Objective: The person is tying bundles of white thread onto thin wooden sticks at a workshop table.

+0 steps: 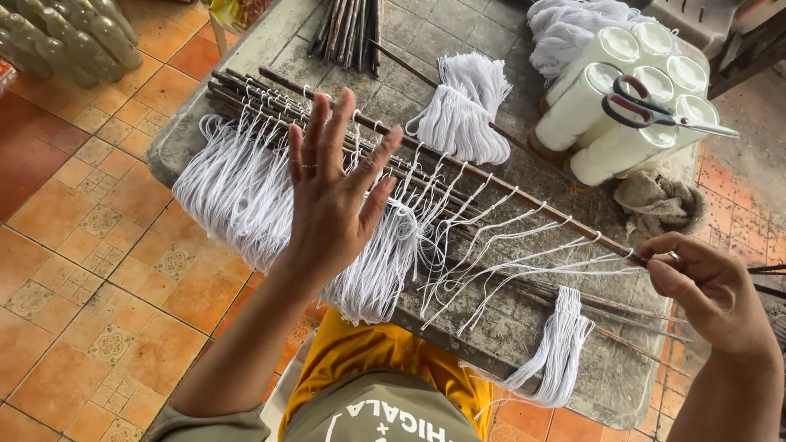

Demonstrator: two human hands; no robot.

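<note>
Nearest, my left hand (332,192) hovers spread open above white cords (246,184) draped from sticks (458,168); right hand (708,286) pinches one stick's near-right end; scissors (655,110) lie on far-right spools (622,98).

Soft, even daylight, bright with faint shadows, mostly sharp focus, and slight wide-angle bending toward the edges.

Both forearms were bare. The left hand (332,196) bore a thin ring on one finger; the right hand (711,288) showed none. The person wore an olive-grey short-sleeved shirt (385,417) with white lettering over a mustard-yellow garment (368,348).
</note>
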